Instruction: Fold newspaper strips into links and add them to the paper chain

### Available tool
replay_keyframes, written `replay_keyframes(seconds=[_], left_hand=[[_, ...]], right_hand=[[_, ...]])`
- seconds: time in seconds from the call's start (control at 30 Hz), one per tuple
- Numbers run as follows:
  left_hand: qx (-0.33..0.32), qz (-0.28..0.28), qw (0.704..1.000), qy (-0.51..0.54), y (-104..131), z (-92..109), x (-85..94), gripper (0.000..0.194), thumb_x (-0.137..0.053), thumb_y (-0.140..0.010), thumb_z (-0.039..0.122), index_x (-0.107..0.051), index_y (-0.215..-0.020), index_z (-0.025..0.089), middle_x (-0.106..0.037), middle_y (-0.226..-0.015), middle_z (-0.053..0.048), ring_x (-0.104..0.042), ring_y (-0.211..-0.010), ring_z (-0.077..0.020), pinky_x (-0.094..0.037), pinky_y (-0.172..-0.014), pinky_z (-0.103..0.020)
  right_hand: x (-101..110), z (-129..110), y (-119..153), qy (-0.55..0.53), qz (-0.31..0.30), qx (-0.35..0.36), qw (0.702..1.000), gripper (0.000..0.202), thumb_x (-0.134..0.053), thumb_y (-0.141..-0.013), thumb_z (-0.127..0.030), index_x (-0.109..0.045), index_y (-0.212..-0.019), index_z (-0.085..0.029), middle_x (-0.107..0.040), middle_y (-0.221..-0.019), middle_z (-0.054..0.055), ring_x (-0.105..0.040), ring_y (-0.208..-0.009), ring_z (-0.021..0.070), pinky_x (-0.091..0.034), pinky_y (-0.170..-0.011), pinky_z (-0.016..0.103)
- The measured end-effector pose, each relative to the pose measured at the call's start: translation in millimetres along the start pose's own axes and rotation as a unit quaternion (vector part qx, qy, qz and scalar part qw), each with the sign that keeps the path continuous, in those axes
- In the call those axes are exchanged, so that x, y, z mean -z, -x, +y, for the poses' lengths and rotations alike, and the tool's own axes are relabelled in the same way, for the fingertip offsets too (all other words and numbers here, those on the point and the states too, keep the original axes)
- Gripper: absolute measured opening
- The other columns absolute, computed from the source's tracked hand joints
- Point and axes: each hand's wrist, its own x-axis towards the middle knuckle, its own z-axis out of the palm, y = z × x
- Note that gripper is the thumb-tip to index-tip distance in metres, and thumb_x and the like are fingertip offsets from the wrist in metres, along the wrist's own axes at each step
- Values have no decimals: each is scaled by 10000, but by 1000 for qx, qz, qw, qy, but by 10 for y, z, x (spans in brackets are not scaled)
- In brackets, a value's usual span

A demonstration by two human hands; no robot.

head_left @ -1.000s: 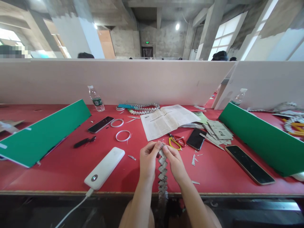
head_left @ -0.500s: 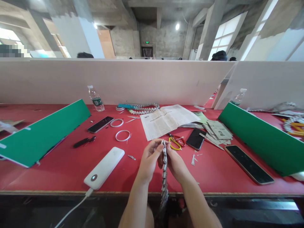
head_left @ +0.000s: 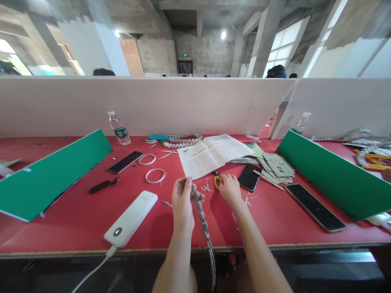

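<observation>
My left hand (head_left: 183, 199) is closed on the upper end of a folded-paper chain (head_left: 204, 228), which hangs down past the table's front edge. To its right my right hand (head_left: 229, 188) is at the scissors (head_left: 216, 181), its fingers closed around the yellow handle. Only part of that handle and a dark end show; the rest is under the hand. Small paper scraps (head_left: 207, 186) lie between my hands. Just behind them is an open newspaper sheet (head_left: 210, 154).
A white power bank (head_left: 131, 219) with a cable, a phone (head_left: 126, 162) and white rings (head_left: 155, 175) lie left. Right are a black phone (head_left: 249, 177), printed papers (head_left: 278, 166) and a larger phone (head_left: 314, 207). Green boards (head_left: 55, 175) flank both sides; a bottle (head_left: 119, 128) stands behind.
My right hand has let go of the chain and moved right onto the scissors. My left hand, still holding the chain, has shifted slightly left. The view has shifted a little.
</observation>
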Motion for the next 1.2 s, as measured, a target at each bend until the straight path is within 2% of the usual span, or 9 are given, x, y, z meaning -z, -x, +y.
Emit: replay_keyframes(seconds=[0.23, 0.47, 0.57, 0.7, 0.87, 0.97, 1.07, 1.13, 1.2], left_hand=[[37, -46, 998, -28, -5, 36, 18, 297, -630, -737, 415, -510, -857, 172, -543, -688, 36, -555, -426, -89, -445, -407, -215], [54, -43, 997, -30, -5, 148, 51, 284, -636, -733, 407, -528, -844, 169, -567, -694, 25, -573, -443, -92, -444, -413, -201], [57, -40, 997, -25, 15, 156, 23, 284, -644, -723, 405, -531, -831, 168, -569, -688, 26, -563, -419, -88, -437, -395, -199], [56, -37, 997, -22, 16, 146, 2, 299, -649, -712, 414, -534, -827, 164, -563, -684, 25, -565, -412, -93, -431, -381, -199], [54, -35, 997, -31, -20, 154, 44, 302, -651, -710, 404, -528, -853, 167, -555, -689, 31, -569, -406, -104, -431, -371, -208], [51, -25, 998, -26, -37, 163, 71, 309, -649, -710, 410, -534, -861, 166, -562, -698, 27, -570, -413, -103, -438, -378, -210], [54, -28, 998, -22, -51, 158, 82, 326, -656, -699, 420, -540, -862, 161, -566, -694, 24, -573, -418, -103, -440, -387, -207], [55, -30, 998, -21, -63, 148, 88, 338, -661, -688, 431, -548, -854, 159, -571, -694, 22, -572, -418, -99, -437, -390, -204], [54, -28, 998, -23, -77, 134, 96, 348, -667, -674, 446, -555, -842, 162, -582, -699, 21, -555, -402, -85, -420, -379, -195]], right_hand=[[-122, 15, -365, 115, -12, 34, 993, 433, -475, -764, -102, -584, -1175, -185, -438, -1327, 154, -308, -1272, 342, -230, -1014, 480], [83, -156, -924, 128, -70, 124, 982, 564, -398, -791, -34, -415, -1327, -206, -577, -1222, 100, -523, -1108, 237, -395, -903, 317], [29, -221, -1028, 134, -84, 126, 979, 502, -430, -845, -89, -376, -1341, -144, -614, -1144, 135, -573, -1035, 233, -440, -849, 305], [-215, -206, -1032, 157, -86, 106, 978, 307, -526, -883, -291, -527, -1159, -155, -567, -1155, 94, -584, -981, 205, -493, -822, 392], [-419, -128, -1009, 146, -69, 96, 982, 300, -526, -884, -307, -530, -1150, -168, -557, -1164, 81, -583, -973, 195, -501, -814, 397], [-401, -113, -998, 108, -49, 106, 987, 299, -530, -882, -310, -531, -1146, -169, -558, -1164, 80, -583, -972, 193, -500, -816, 399], [-316, -138, -938, 46, -11, 124, 991, 192, -485, -888, -197, -618, -1015, -141, -607, -1075, 100, -582, -977, 201, -470, -857, 372], [-245, -170, -855, -7, 30, 140, 990, 266, -407, -870, -107, -662, -939, -140, -624, -1043, 114, -569, -1004, 206, -436, -896, 342], [-178, -206, -751, -66, 80, 153, 983, 346, -351, -850, -88, -660, -992, -151, -610, -1094, 105, -550, -1039, 200, -416, -923, 332]])
